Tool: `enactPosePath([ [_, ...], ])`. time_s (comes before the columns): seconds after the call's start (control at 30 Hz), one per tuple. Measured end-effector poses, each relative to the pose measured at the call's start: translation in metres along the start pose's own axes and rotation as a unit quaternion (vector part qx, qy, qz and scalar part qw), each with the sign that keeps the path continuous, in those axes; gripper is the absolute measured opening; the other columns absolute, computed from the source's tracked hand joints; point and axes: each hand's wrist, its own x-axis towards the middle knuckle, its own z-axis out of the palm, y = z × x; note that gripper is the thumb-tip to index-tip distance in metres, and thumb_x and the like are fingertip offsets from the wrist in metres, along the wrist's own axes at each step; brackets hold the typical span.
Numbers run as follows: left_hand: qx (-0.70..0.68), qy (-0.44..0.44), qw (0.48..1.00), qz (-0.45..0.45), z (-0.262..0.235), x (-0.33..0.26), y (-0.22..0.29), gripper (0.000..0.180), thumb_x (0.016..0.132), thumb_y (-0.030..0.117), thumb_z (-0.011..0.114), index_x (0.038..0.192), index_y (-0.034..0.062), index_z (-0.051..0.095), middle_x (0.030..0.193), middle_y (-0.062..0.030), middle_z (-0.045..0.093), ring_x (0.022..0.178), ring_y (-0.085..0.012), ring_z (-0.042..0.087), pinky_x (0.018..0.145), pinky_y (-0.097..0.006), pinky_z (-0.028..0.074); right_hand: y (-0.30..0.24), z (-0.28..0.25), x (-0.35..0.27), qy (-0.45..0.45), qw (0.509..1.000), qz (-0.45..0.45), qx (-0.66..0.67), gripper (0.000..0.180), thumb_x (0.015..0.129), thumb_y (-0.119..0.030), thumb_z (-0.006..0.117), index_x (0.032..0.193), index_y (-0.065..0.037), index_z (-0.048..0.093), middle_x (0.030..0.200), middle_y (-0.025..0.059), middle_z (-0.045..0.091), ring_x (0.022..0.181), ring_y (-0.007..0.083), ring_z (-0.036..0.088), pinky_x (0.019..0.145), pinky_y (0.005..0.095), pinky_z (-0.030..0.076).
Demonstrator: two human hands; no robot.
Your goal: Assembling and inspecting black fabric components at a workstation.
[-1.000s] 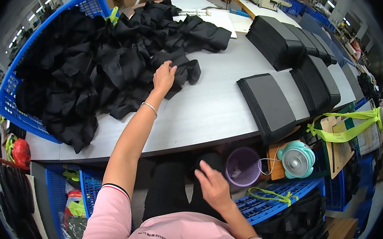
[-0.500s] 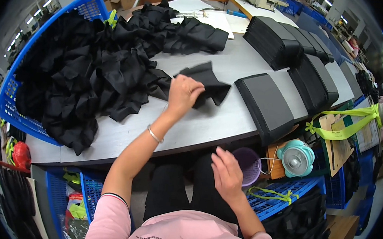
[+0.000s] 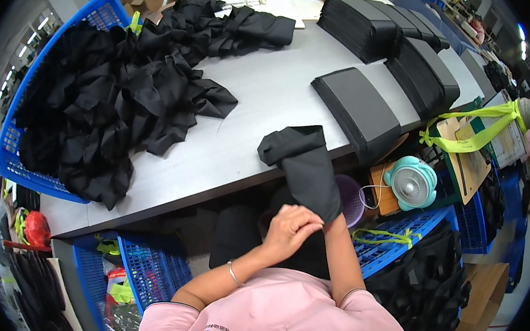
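Observation:
A black fabric piece, shaped like a pouch or sleeve, reaches from my lap over the table's front edge, its far end folded over. My left hand, a bracelet on its wrist, is closed in a pinch at the near edge of this piece. My right forearm runs up into the near end of the fabric, which covers my right hand, so its fingers are hidden. To the left, a heap of crumpled black fabric pieces spills out of a blue plastic basket onto the grey table.
Neat stacks of flat black pieces stand on the table's right side. Beyond the front edge are a turquoise fan, a purple bin and a blue crate with black fabric. Another blue crate sits below the table at left.
My left hand has drawn a black piece from beside the heap toward my lap. My right hand, bare and apart before, is now covered by that fabric.

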Motion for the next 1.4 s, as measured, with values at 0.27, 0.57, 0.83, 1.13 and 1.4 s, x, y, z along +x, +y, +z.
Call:
enactPosePath([
  [0.27,-0.104,-0.123,0.985,-0.064,0.009,-0.047,0.018,0.011,0.084,0.014,0.075,0.088,0.0059,0.07,0.083,-0.0045,0.067,0.079,-0.0221,0.062,0.077,-0.034,0.047,-0.013,0.003,-0.006,0.121,0.846,0.175,0.488,0.055,0.097,-0.015,0.059,0.147,-0.012,0.035,0.128,0.0092,0.055,0.111,0.0167,0.056,0.096,0.0313,0.048],
  [0.57,0.073,0.084,0.992,-0.056,-0.014,0.028,-0.018,0.017,0.082,0.015,0.076,0.096,0.0076,0.07,0.123,-0.0092,0.061,0.118,-0.0275,0.05,0.102,-0.038,0.039,-0.06,-0.014,-0.01,0.051,0.911,0.126,0.39,0.074,0.096,-0.009,0.06,0.156,-0.01,0.016,0.137,0.0142,0.046,0.11,0.017,0.055,0.094,0.0288,0.049],
  [0.83,-0.08,0.056,0.987,-0.131,-0.052,0.049,-0.042,0.007,0.086,0.012,0.07,0.091,0.008,0.068,0.133,-0.013,0.056,0.13,-0.0299,0.044,0.112,-0.039,0.031,-0.08,-0.016,-0.06,0.009,0.964,0.157,0.213,0.059,0.095,-0.011,0.061,0.147,-0.006,0.034,0.129,0.0146,0.052,0.11,0.018,0.056,0.095,0.0288,0.047],
  [1.13,-0.094,0.3,0.942,-0.116,-0.045,0.038,-0.01,0.041,0.077,0.009,0.077,0.114,0.0061,0.06,0.143,-0.0177,0.048,0.131,-0.0338,0.046,0.106,-0.045,0.039,-0.057,-0.031,-0.022,-0.034,0.99,0.138,-0.004,0.05,0.094,-0.012,0.062,0.14,-0.005,0.043,0.127,0.0132,0.055,0.112,0.019,0.056,0.098,0.0298,0.046],
  [1.4,-0.084,0.08,0.993,-0.002,-0.012,-0.003,-0.006,0.014,0.084,0.0,0.068,0.097,0.0044,0.067,0.105,-0.0074,0.067,0.105,-0.0225,0.061,0.093,-0.034,0.048,-0.052,-0.028,0.019,-0.11,0.974,0.055,-0.19,0.042,0.094,-0.012,0.062,0.133,-0.005,0.05,0.124,0.012,0.058,0.115,0.0198,0.055,0.1,0.0307,0.045],
])
